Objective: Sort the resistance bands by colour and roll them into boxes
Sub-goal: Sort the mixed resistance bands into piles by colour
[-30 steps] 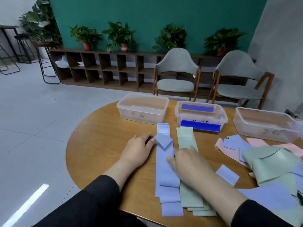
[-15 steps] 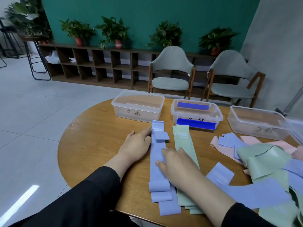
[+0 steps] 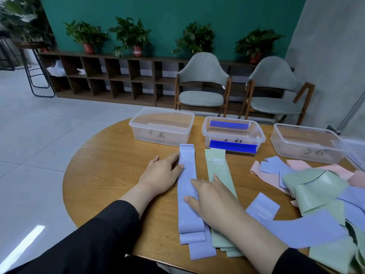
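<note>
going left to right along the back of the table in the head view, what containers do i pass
Empty clear box → clear box with blue pieces → another clear box with nothing visible inside, at the right.

The scene is evenly and brightly lit by soft, diffuse indoor light, and no harsh shadows are cast. A bright streak of reflected light is seen on the glossy grey floor (image 3: 25,240) at the lower left. Only faint, soft shadows are thrown under the hands onto the wooden table (image 3: 110,175). Wide-angle distortion is noticeable (the table's rim and the right-hand wall are bent towards the edges). The centre is rendered fairly sharp, while the far right edge is smeared and the potted plants (image 3: 128,34) are slightly softened.
</note>
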### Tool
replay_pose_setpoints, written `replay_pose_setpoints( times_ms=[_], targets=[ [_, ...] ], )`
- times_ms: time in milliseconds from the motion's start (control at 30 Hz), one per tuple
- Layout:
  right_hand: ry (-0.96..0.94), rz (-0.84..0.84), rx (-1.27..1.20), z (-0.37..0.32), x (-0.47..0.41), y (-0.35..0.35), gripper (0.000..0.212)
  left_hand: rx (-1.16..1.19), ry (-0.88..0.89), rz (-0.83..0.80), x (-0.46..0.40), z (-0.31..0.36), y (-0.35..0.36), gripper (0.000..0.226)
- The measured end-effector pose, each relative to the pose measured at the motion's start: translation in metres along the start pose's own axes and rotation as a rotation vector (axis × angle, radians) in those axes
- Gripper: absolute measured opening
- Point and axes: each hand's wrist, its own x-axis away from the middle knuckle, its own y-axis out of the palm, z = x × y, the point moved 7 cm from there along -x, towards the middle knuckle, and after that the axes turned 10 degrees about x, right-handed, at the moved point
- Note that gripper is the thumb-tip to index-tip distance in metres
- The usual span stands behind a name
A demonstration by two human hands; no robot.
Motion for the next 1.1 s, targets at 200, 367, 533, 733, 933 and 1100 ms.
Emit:
replay_pose_setpoints(
  times_ms=[200,367,533,733,933,1100],
  targets=[
    [0.043,0.014,-0.062,0.001,0.002,-0.001,0.032,-0.206,0.076,-0.080,-0.004,0.008,0.015,0.056],
    [0.019,0.061,0.042,0.001,0.003,-0.007,0.035,-0.208,0.072,-0.086,-0.008,0.010,0.018,0.057],
    [0.083,0.314,-0.184,0.048,0.036,-0.046,0.030,0.074,0.013,0.048,0.000,0.019,-0.001,0.045],
    [0.194,0.366,-0.181,0.141,0.101,-0.046,0.016,0.244,0.256,0.068,0.032,0.132,0.021,0.015],
    [0.137,0.307,-0.095,0.152,0.137,-0.022,0.016,-0.127,0.404,-0.200,0.066,0.191,0.092,0.023],
    [0.115,0.297,-0.060,0.141,0.145,0.003,0.019,-0.215,0.263,-0.221,0.060,0.189,0.107,0.031]
  ],
)
